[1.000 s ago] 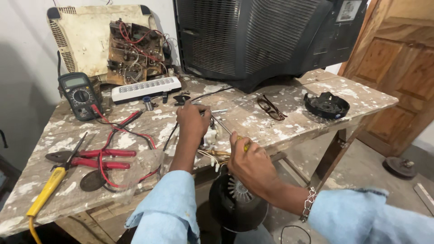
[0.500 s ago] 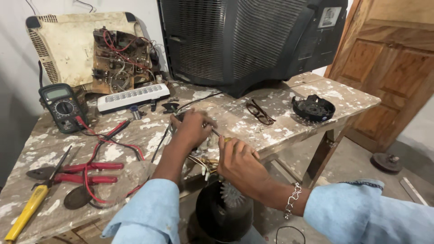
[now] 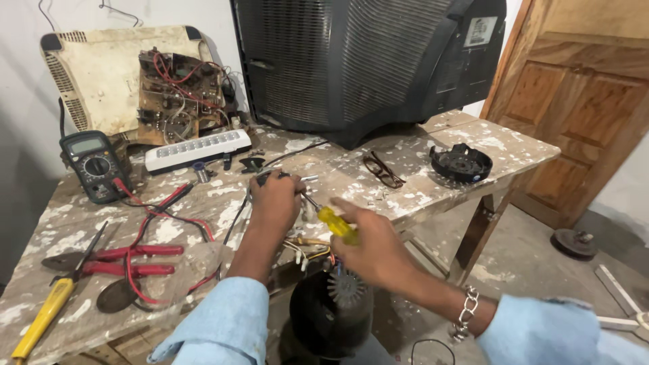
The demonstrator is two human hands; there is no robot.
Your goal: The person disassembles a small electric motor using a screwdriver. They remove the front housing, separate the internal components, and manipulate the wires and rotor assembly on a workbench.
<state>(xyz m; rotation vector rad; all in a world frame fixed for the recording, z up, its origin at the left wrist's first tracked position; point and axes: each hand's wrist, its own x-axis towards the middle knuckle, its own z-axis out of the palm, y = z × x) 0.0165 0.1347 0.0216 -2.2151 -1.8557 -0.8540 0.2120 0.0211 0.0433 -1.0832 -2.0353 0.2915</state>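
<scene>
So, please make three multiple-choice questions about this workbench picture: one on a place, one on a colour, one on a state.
1. Where do the eyeglasses lie?
A. on the table, in front of the big dark television set
B. on the floor
C. on the multimeter

2. What colour is the handle of the screwdriver in the right hand?
A. red
B. yellow
C. black

3. How is the circuit board at the back left?
A. boxed
B. bare, wires showing
C. under cloth

Answers:
1 A, they rest on the paint-spattered top.
2 B, yellow shows above the fingers.
3 B, red wires and parts are open to view.
</scene>
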